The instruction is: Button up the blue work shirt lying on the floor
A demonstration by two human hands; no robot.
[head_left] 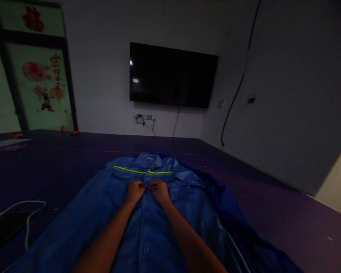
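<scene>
A blue work shirt (147, 227) with a yellow-green reflective stripe (143, 171) across the chest lies flat on the dark purple floor, collar away from me. My left hand (135, 190) and my right hand (160, 189) meet at the button placket just below the stripe. Both hands have their fingers curled and pinched together on the shirt's front edge. Buttons show down the middle of the shirt between my forearms.
Another dark blue garment (233, 223) lies bunched to the right of the shirt. A white cable (25, 212) and a dark flat object (5, 225) lie on the floor at left. A black TV (172, 74) hangs on the far wall.
</scene>
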